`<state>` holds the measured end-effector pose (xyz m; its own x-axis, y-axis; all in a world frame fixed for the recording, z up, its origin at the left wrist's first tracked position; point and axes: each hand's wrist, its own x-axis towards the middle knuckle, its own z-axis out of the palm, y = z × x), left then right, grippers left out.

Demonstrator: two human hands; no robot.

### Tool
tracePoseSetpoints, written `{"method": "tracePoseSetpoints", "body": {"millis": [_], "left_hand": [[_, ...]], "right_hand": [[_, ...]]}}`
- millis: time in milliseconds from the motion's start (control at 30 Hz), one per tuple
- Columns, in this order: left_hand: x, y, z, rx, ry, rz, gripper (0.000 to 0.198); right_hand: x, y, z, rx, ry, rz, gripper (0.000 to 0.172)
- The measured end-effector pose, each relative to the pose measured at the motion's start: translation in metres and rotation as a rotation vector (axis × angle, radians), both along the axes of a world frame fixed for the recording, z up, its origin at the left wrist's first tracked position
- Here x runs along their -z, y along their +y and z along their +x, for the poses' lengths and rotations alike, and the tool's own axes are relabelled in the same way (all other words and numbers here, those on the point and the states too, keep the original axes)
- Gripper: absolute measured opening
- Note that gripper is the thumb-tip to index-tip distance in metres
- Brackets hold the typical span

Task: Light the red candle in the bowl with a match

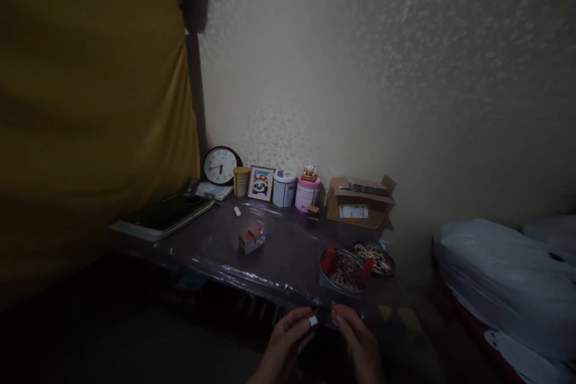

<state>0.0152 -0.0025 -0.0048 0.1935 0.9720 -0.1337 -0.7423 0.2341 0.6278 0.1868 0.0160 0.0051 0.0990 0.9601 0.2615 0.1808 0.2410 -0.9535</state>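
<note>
At the table's front edge, my left hand (291, 336) pinches a small white piece (314, 320) between thumb and fingers; its kind is too small and dim to tell. Close beside it, my right hand (354, 336) has thumb and fingertips pressed together, and what they hold I cannot make out. Just beyond both hands stands a round tin (324, 281) with red pieces and small loose bits in it. A round lid or dish (376, 258) of thin pale sticks sits behind the tin. Small brown-topped boxes (251, 240), apparently in clear wrap, lie mid-table.
Along the wall stand a clock (221, 165), a yellow can (242, 182), a framed panda picture (261, 183), a white tub (284, 188), a pink-lidded tub (308, 194) and an open cardboard box (355, 204). A dark flat book (168, 216) lies left; white plastic bags (504, 282) bulge right.
</note>
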Motion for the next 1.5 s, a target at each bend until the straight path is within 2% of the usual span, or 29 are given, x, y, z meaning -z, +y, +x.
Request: {"method": "tracePoseSetpoints", "body": {"millis": [100,200,333,467,600,733,800,1000,1100,1267,1400,1500], "left_hand": [[0.008,0.004,0.004,0.003,0.003,0.006,0.029],[0.015,0.007,0.007,-0.015,0.033,0.009,0.032],[0.014,0.008,0.008,-0.078,0.137,0.019,0.036],[0.012,0.007,0.010,-0.079,0.125,0.015,0.034],[0.018,0.009,0.015,-0.074,0.041,-0.012,0.028],[0.022,0.011,0.018,-0.050,0.010,-0.005,0.027],[0.020,0.011,0.018,-0.033,0.036,0.011,0.027],[0.005,0.002,0.014,-0.042,0.059,0.009,0.030],[-0.009,-0.003,0.009,-0.054,0.092,0.006,0.029],[-0.032,-0.008,0.003,-0.055,0.119,-0.003,0.027],[-0.040,-0.014,0.003,-0.057,0.076,0.052,0.023],[-0.042,-0.017,0.003,-0.053,0.068,0.053,0.023]], "right_hand": [[-0.004,-0.002,-0.002,0.045,-0.160,0.102,0.030],[-0.005,-0.006,-0.007,0.030,-0.206,0.197,0.028],[0.002,-0.010,-0.013,0.034,-0.252,0.312,0.028],[0.011,-0.009,-0.012,0.038,-0.313,0.273,0.025],[0.012,-0.006,-0.008,0.083,-0.279,0.253,0.028],[0.008,-0.007,-0.008,0.182,-0.302,0.330,0.034],[0.007,-0.008,-0.010,0.171,-0.349,0.381,0.032],[0.002,-0.013,-0.016,0.149,-0.362,0.398,0.024],[-0.013,-0.018,-0.020,0.121,-0.341,0.410,0.021],[-0.039,-0.028,-0.028,0.179,-0.326,0.523,0.014],[-0.041,-0.031,-0.030,0.149,-0.413,0.627,0.014],[-0.047,-0.037,-0.028,0.201,-0.437,0.652,0.014]]}}
